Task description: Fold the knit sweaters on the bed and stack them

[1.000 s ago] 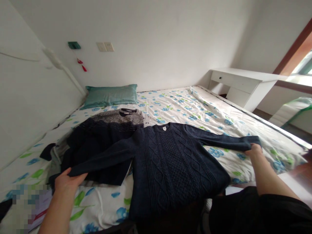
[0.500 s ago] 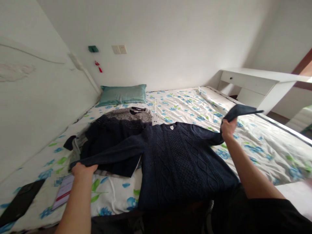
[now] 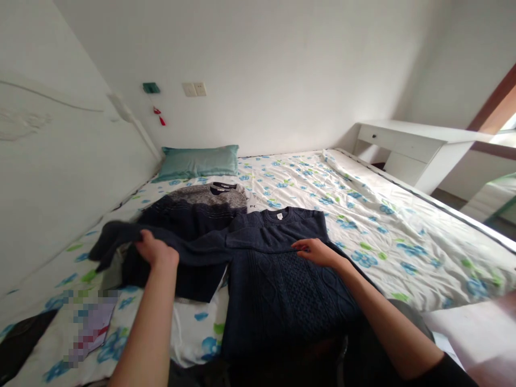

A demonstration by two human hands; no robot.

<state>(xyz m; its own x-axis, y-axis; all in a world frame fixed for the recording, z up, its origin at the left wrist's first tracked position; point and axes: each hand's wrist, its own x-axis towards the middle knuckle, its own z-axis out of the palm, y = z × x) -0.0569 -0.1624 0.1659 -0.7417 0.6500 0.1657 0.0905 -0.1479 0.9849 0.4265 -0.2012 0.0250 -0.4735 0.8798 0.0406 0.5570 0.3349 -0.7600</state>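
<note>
Navy cable-knit sweater [image 3: 282,279] lies centre-bottom of the frame on the floral bed [image 3: 382,215], one sleeve folded across its chest. My right hand [image 3: 316,251] rests flat and open on that fold. My left hand [image 3: 155,251], centre-left, grips the other sleeve [image 3: 121,239] over a second dark sweater [image 3: 189,215].

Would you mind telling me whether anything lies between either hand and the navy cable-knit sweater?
Nothing visible does. The right hand rests directly on the navy cable-knit sweater, on its folded sleeve, and the left hand already has a grip on the other sleeve.
</note>
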